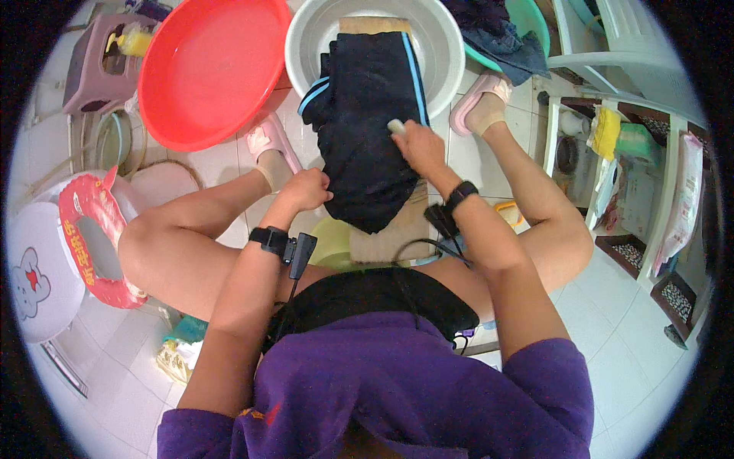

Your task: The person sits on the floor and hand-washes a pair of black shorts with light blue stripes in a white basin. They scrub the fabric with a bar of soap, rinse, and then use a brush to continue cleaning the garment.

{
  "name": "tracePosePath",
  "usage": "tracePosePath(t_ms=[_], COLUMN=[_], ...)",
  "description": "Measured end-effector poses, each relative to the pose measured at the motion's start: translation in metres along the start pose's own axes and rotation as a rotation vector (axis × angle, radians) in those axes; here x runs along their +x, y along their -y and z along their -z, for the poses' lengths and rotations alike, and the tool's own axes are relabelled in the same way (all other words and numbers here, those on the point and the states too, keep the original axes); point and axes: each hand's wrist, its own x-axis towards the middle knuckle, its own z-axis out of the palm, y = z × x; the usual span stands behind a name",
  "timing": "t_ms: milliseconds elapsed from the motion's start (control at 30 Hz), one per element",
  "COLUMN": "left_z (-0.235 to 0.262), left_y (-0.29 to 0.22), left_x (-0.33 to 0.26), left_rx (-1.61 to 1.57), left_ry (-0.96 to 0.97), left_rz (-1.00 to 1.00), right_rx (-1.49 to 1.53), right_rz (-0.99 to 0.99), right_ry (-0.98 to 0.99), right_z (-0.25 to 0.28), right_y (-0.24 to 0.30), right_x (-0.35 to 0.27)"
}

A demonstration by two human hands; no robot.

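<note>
A black garment (367, 145) with light blue side stripes, seemingly folded trousers, lies over a wooden board (391, 243). The board's far end rests in a white basin (449, 73); its near end comes between my legs. At the garment's left edge, my left hand (308, 190) is closed, pinching the cloth. My right hand (423, 155) grips a small pale bar, apparently soap (396, 127), over the right part of the cloth. The fingers hide most of the bar. Whether it touches the fabric, I cannot tell.
A red basin (210, 73) stands at the far left, near a pink stool (95, 65). Dark clothes (501, 38) hang over a green basin (533, 23) at the far right. Shelves (612, 176) line the right side. A yellow-green bowl (331, 243) sits between my legs.
</note>
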Motion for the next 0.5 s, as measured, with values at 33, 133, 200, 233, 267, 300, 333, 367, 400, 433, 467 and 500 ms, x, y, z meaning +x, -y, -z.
tracePosePath(t_ms=[33,133,200,233,267,300,333,367,400,433,467,500], left_z=[0.003,0.010,0.012,0.013,0.013,0.011,0.009,0.005,0.000,-0.007,-0.013,-0.017], left_y=[-0.001,-0.010,-0.020,-0.027,-0.035,-0.044,-0.054,-0.063,-0.071,-0.079,-0.083,-0.082], left_x=[0.000,-0.008,-0.015,-0.015,-0.014,-0.012,-0.007,0.000,0.006,0.012,0.015,0.019], left_rx=[0.032,0.023,0.043,0.065,0.090,0.116,0.068,0.022,0.046,0.132,0.217,0.230], left_ry=[0.003,-0.059,-0.189,-0.338,-0.465,-0.612,-0.594,-0.609,-0.572,-0.582,-0.606,-0.567], left_rz=[0.002,0.061,0.130,0.042,-0.040,-0.130,-0.257,-0.382,-0.438,-0.399,-0.388,-0.351], right_rx=[-0.021,0.057,0.143,0.183,0.174,0.169,0.164,0.170,0.176,0.159,0.167,0.158], right_rz=[-0.063,-0.285,-0.160,-0.080,-0.060,0.000,0.080,0.069,0.075,0.058,0.093,0.099], right_ry=[0.003,-0.032,-0.069,-0.109,-0.017,0.034,0.048,0.130,0.171,0.171,0.065,0.022], right_z=[-0.001,0.002,0.007,0.010,0.012,0.012,0.012,0.010,0.006,0.002,-0.002,-0.006], right_y=[-0.012,-0.043,-0.050,-0.049,-0.046,-0.039,-0.032,-0.025,-0.019,-0.014,-0.012,-0.012], right_x=[0.013,0.035,0.036,0.030,0.023,0.013,0.005,-0.004,-0.009,-0.012,-0.010,-0.006])
